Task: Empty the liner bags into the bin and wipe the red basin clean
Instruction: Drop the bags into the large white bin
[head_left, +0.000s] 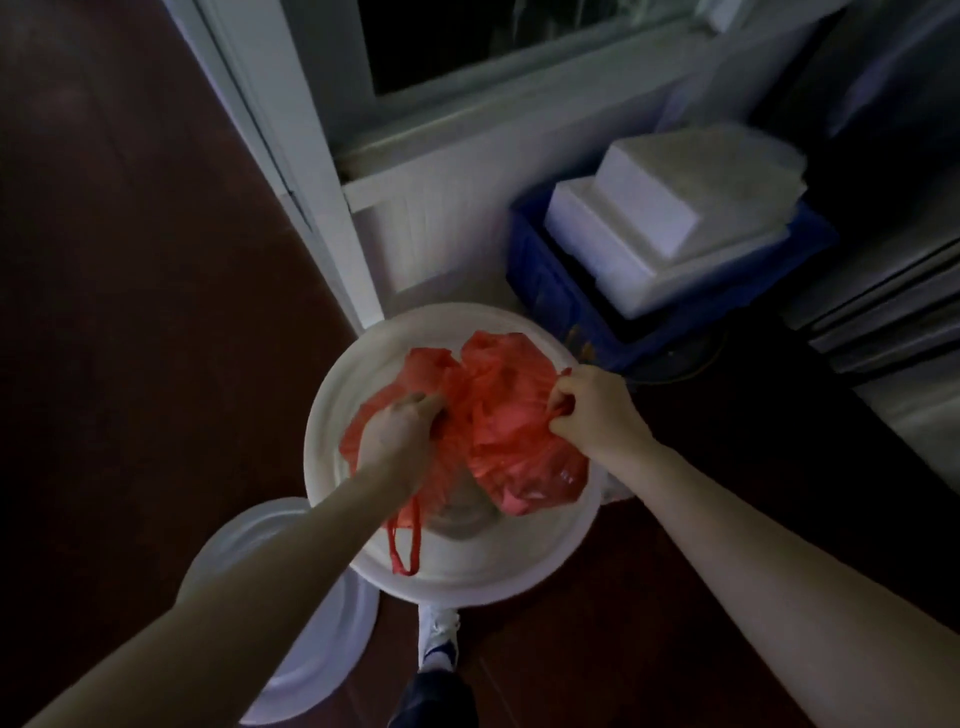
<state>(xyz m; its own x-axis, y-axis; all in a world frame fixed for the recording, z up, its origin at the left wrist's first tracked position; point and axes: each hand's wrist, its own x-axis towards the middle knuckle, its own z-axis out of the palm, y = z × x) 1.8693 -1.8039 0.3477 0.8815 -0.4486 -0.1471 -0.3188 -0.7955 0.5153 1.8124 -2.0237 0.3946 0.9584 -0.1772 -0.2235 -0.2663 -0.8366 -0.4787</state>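
A round white bin (540, 566) stands on the dark floor below me, its mouth filled by a crumpled red plastic liner bag (506, 410). My left hand (397, 439) grips a bunched part of the bag at its left side. My right hand (592, 410) pinches the bag's edge at the right rim. One red handle loop (405, 545) hangs over the near rim. The inside of the bin is mostly hidden by the bag. No red basin is in view.
A round white lid (311, 660) lies on the floor at the bin's near left. Behind the bin, a blue crate (550, 275) holds white foam boxes (670, 208). A white door frame (311, 171) and wall panel stand behind. My shoe (439, 639) is below the bin.
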